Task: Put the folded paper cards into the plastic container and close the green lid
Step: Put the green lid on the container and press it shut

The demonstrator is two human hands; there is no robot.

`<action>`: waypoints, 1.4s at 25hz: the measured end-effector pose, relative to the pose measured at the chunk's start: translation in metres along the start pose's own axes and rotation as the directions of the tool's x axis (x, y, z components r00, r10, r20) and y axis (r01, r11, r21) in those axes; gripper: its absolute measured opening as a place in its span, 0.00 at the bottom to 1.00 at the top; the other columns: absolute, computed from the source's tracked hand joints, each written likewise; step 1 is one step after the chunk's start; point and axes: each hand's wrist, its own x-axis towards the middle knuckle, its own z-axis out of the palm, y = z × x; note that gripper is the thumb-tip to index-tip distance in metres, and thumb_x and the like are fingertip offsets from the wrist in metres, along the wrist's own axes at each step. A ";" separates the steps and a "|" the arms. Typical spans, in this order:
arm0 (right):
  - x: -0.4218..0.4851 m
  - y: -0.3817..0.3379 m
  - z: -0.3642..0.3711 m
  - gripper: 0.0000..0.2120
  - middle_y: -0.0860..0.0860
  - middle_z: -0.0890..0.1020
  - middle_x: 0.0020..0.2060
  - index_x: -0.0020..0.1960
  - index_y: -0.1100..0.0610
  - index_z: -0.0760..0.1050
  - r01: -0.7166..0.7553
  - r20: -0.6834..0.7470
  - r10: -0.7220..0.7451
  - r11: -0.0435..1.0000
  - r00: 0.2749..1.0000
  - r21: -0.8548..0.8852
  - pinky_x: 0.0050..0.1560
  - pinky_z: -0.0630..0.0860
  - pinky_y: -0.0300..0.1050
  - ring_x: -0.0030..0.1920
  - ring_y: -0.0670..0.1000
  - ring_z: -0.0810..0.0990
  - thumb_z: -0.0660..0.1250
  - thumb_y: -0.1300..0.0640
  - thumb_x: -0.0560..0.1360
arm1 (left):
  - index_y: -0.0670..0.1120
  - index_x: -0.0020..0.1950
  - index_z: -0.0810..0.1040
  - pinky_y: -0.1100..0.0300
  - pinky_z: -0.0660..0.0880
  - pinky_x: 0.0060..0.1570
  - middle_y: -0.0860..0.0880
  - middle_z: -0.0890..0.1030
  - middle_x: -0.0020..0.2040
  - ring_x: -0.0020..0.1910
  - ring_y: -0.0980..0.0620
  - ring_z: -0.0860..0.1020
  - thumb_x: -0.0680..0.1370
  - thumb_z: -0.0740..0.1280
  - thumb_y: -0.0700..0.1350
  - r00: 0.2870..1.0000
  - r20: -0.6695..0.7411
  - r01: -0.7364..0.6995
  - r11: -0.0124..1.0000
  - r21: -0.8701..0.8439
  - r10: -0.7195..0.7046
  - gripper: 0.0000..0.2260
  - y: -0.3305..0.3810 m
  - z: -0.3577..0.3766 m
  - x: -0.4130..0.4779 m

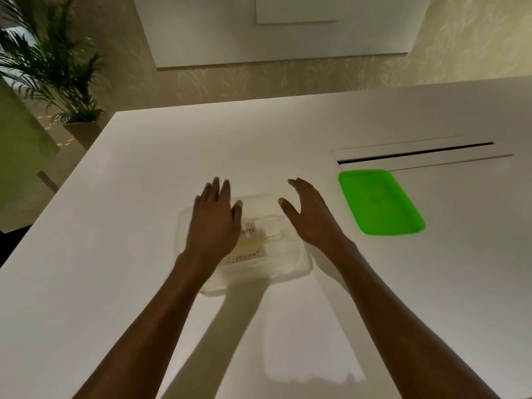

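A clear plastic container (299,260) sits on the white table, uncovered. Several folded paper cards (250,256) with handwritten words lie inside it, partly hidden by my left hand. My left hand (214,223) hovers flat over the container's left half, fingers spread, holding nothing. My right hand (308,214) is over the container's right rim, fingers apart and empty. The green lid (380,201) lies flat on the table to the right of the container, apart from both hands.
The white table (144,197) has a long cable slot (414,153) behind the lid. A potted palm (54,70) stands on the floor past the table's far left corner. Another white table (273,33) stands beyond.
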 end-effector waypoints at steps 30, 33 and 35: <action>0.064 0.257 -0.147 0.18 0.65 0.83 0.58 0.63 0.66 0.79 -0.427 -0.209 0.409 0.903 0.888 -0.045 0.60 0.77 0.55 0.59 0.63 0.81 0.73 0.59 0.75 | 0.36 0.65 0.73 0.45 0.75 0.56 0.36 0.74 0.65 0.60 0.32 0.80 0.83 0.62 0.40 0.949 0.247 0.265 0.918 -0.296 -0.194 0.13 0.240 0.183 0.099; 0.068 0.236 -0.154 0.16 0.62 0.85 0.51 0.60 0.63 0.81 -0.376 -0.279 0.370 0.926 0.886 0.035 0.55 0.77 0.50 0.53 0.61 0.83 0.74 0.62 0.73 | 0.37 0.67 0.71 0.45 0.74 0.56 0.36 0.77 0.63 0.61 0.33 0.79 0.82 0.61 0.35 0.972 0.137 0.230 0.907 -0.353 -0.193 0.14 0.230 0.166 0.098; 0.070 0.216 -0.159 0.14 0.60 0.85 0.47 0.58 0.61 0.82 -0.307 -0.321 0.312 0.949 0.894 0.067 0.52 0.76 0.50 0.48 0.61 0.83 0.74 0.63 0.72 | 0.38 0.67 0.71 0.48 0.71 0.51 0.36 0.79 0.60 0.60 0.33 0.79 0.80 0.60 0.33 0.982 0.053 0.189 0.896 -0.401 -0.184 0.15 0.223 0.150 0.097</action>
